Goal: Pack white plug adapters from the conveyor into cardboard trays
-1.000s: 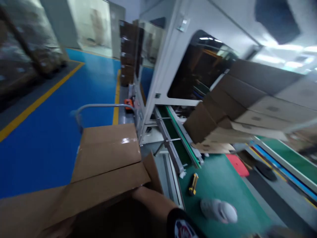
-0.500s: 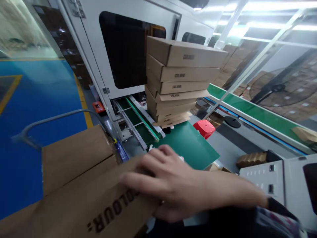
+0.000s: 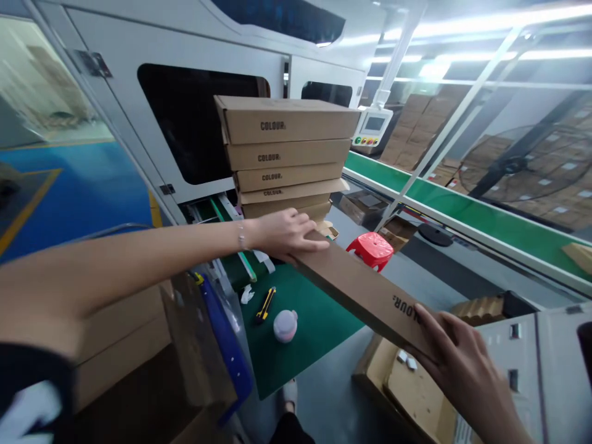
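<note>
A flat cardboard box (image 3: 356, 280) marked COLOUR is held between my two hands, slanting over the green mat (image 3: 296, 364). My left hand (image 3: 289, 234) grips its far left end, beside the stack of boxes. Around its near right end my right hand (image 3: 456, 345) is closed. Behind the left hand rises the box stack (image 3: 287, 129), with several COLOUR boxes piled up. On the mat lie a yellow and black cutter (image 3: 266, 305), a round whitish container (image 3: 285, 325) and a crumpled white scrap (image 3: 247, 294).
A white machine (image 3: 115, 37) with dark windows stands behind the stack. A red stool (image 3: 371, 250) is beyond the held box. An open carton (image 3: 416, 394) sits lower right, a large open carton (image 3: 124, 370) lower left. A green conveyor (image 3: 462, 203) runs along the right.
The view has swung so that the stack sits further left. Both hands now show on one COLOUR box over the mat; earlier one hand was on a box at the lower left.
</note>
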